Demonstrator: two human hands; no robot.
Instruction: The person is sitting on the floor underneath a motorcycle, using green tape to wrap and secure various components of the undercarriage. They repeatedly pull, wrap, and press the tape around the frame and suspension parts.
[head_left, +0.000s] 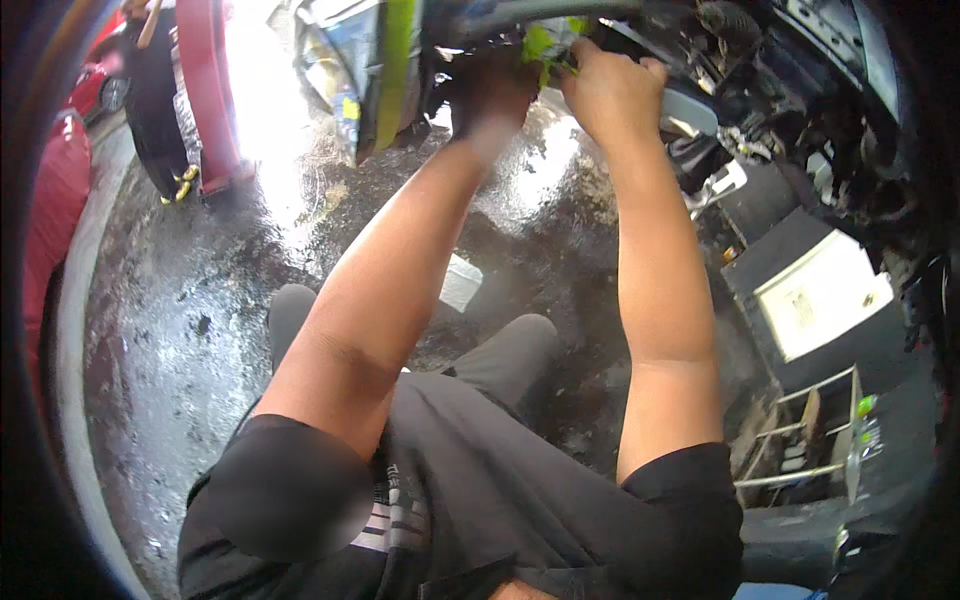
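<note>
Both my arms stretch forward to the far edge of the view. My right hand (615, 98) is closed, its fingertips bent at a crumpled yellow-green piece (545, 45) that looks like tape or film. What lies inside its grip is hidden. On the other side of that piece is my left hand (490, 100), in deep shadow, so its fingers do not show clearly. Both hands are up against dark vehicle parts (530, 12). Left of them stands a panel with a yellow-green strip (397, 70) running down it.
Dark mechanical parts (730, 50) crowd the upper right. A white panel (825, 290) and a metal rack (800, 430) are at the right. A white piece (460, 282) lies on the wet floor (180, 350). Far left are a red post (210, 100), a person (155, 100) and a red car (55, 210).
</note>
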